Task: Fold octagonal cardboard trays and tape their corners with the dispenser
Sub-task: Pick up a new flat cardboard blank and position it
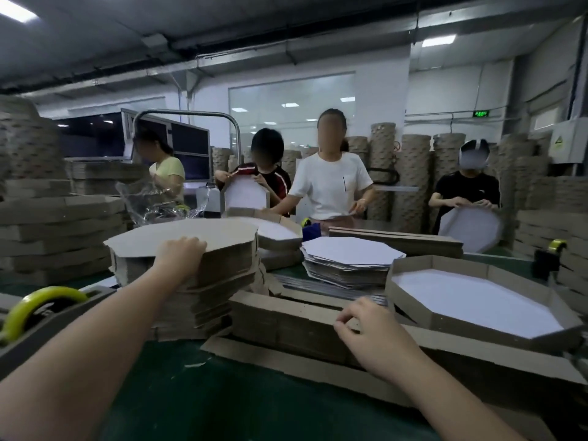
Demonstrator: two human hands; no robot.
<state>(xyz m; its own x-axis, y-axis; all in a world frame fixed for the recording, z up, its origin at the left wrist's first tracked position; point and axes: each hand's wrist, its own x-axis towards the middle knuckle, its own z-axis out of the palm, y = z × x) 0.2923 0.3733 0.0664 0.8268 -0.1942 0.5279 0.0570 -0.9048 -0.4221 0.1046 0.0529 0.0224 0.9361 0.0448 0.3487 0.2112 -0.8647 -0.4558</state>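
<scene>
Left hand (181, 253) grips the near edge of the stack of flat blanks (191, 230), ahead-left on the bench (191, 393). Right hand (359, 319) pinches at the bundle of strips (286, 319) lying crosswise. Tape dispenser (41, 313) sits beside the left forearm.

Single head-worn wide-angle camera. Faces forward, slightly down across green table (178, 393). Left hand (181, 253), right hand (366, 332) close in foreground; workers (331, 183) opposite, farther.
</scene>
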